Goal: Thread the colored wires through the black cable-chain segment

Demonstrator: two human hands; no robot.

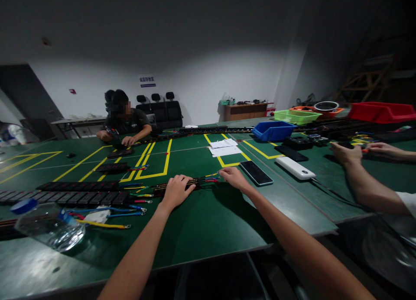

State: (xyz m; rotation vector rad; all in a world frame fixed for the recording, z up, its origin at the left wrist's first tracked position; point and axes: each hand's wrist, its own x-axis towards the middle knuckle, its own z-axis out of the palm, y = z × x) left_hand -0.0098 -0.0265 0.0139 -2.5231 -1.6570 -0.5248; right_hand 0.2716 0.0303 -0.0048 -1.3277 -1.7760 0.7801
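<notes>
Your left hand [178, 189] lies palm-down across the dark strip [159, 188] on the green table [195, 235], its fingers close together over the top and the thumb toward the wire end; you cannot tell from this view whether it grips or only presses. The strip runs beneath that hand, showing on both sides of it, and its colored wires [210, 179] reach out toward your right hand [233, 179]. That hand is drawn narrow, fingertips bunched right at the wire tips — whether they pinch one is too small to tell. So the strip sits directly under your left hand, with its loose ends between your two hands.

Just beyond your right hand lies a phone [256, 173], with white papers [224, 147] farther off. More black strips [78, 186] lie to the left of your left hand, near a clear bottle [52, 230].
</notes>
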